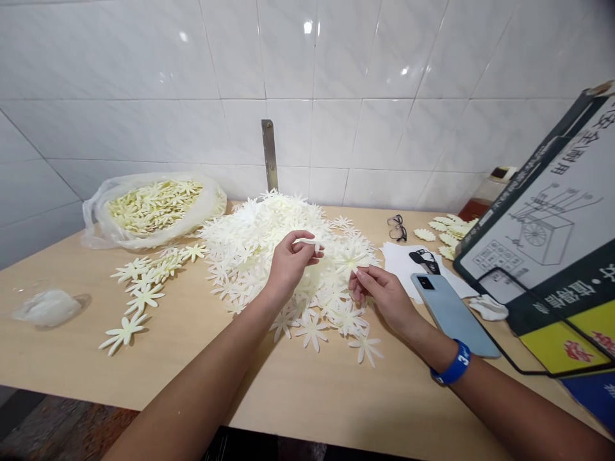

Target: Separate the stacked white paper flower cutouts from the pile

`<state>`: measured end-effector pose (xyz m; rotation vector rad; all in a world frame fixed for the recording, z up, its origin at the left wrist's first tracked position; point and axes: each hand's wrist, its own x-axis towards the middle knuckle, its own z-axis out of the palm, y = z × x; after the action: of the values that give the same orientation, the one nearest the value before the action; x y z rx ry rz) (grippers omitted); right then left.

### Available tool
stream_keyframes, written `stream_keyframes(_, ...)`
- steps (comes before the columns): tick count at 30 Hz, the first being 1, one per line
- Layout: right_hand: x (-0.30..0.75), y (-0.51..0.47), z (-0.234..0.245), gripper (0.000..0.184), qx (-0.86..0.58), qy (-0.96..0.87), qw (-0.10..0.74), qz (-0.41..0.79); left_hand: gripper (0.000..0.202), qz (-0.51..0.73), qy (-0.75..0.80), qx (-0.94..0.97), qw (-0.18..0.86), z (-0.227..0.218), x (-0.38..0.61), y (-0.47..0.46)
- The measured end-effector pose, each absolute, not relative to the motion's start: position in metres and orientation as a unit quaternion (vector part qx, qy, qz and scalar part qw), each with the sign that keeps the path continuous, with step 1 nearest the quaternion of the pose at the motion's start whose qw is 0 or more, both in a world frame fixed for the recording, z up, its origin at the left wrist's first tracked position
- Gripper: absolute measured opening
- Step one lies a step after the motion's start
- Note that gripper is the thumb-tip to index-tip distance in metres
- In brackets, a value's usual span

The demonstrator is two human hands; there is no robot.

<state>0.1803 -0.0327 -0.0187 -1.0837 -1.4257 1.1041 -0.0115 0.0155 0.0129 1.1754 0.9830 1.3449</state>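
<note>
A big heap of white fabric flower petals (pixel 269 250) lies in the middle of the wooden table (pixel 298 397). My left hand (pixel 288 259) hovers over the heap, fingers pinched on one white petal piece (pixel 310 242). My right hand (pixel 382 294), with a blue wristband (pixel 454 365), pinches another flower piece (pixel 353 261) just to the right. The two hands are a short way apart above the heap.
A plastic bag (pixel 96 218) of yellowish petals sits at back left, with a row of petals (pixel 144 288) in front. A phone (pixel 451 314), glasses (pixel 397 227), white paper, leaf shapes (pixel 444 230) and a printed box (pixel 552 237) stand right. Crumpled plastic (pixel 48 307) lies far left.
</note>
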Motion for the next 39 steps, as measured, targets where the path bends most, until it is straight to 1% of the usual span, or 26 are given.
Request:
stream_keyframes(2, 0.18, -0.033, -0.018, 0.036, -0.447, -0.586, 0.495, 0.46, 0.023, 0.556, 0.41, 0.494, 0.528, 0.012, -0.01, 0.015)
stream_keyframes(6, 0.18, -0.033, -0.02, 0.035, -0.453, -0.588, 0.491, 0.457, 0.014, 0.555, 0.403, 0.502, 0.527, 0.012, -0.009, 0.014)
stream_keyframes(9, 0.181, -0.032, -0.021, 0.034, -0.45, -0.593, 0.491, 0.452, 0.023, 0.56, 0.414, 0.518, 0.496, 0.009, -0.008, 0.015)
stream_keyframes(12, 0.18, -0.032, -0.021, 0.033, -0.452, -0.594, 0.491, 0.449, 0.021, 0.562, 0.439, 0.523, 0.467, 0.005, -0.009, 0.016)
stream_keyframes(15, 0.18, -0.033, -0.02, 0.032, -0.449, -0.595, 0.491, 0.451, 0.034, 0.557, 0.446, 0.523, 0.466, 0.003, -0.009, 0.017)
stream_keyframes(16, 0.18, -0.033, -0.02, 0.032, -0.445, -0.595, 0.492, 0.453, 0.034, 0.552, 0.448, 0.527, 0.465, 0.003, -0.009, 0.018)
stream_keyframes(19, 0.179, -0.034, -0.019, 0.031, -0.435, -0.595, 0.495, 0.46, 0.021, 0.537, 0.465, 0.544, 0.447, 0.002, -0.01, 0.018)
stream_keyframes(21, 0.179, -0.034, -0.02, 0.03, -0.432, -0.594, 0.496, 0.463, 0.018, 0.535, 0.478, 0.559, 0.414, 0.002, -0.011, 0.018)
stream_keyframes(24, 0.179, -0.034, -0.02, 0.03, -0.435, -0.594, 0.495, 0.462, 0.018, 0.553, 0.473, 0.611, 0.313, 0.003, -0.012, 0.013)
stream_keyframes(27, 0.179, -0.033, -0.021, 0.031, -0.436, -0.595, 0.493, 0.461, 0.017, 0.543, 0.388, 0.718, 0.197, 0.004, -0.008, 0.007)
stream_keyframes(30, 0.18, -0.032, -0.023, 0.032, -0.428, -0.598, 0.49, 0.468, 0.014, 0.502, 0.298, 0.802, 0.122, 0.001, -0.003, 0.004)
stream_keyframes(32, 0.18, -0.031, -0.024, 0.032, -0.421, -0.602, 0.49, 0.47, 0.014, 0.472, 0.279, 0.83, 0.105, -0.001, -0.001, 0.004)
stream_keyframes(35, 0.18, -0.031, -0.025, 0.033, -0.412, -0.611, 0.489, 0.467, 0.014, 0.434, 0.27, 0.852, 0.11, -0.002, -0.001, 0.006)
stream_keyframes(39, 0.179, -0.031, -0.024, 0.035, -0.402, -0.622, 0.485, 0.465, 0.012, 0.434, 0.253, 0.855, 0.126, -0.001, -0.004, 0.007)
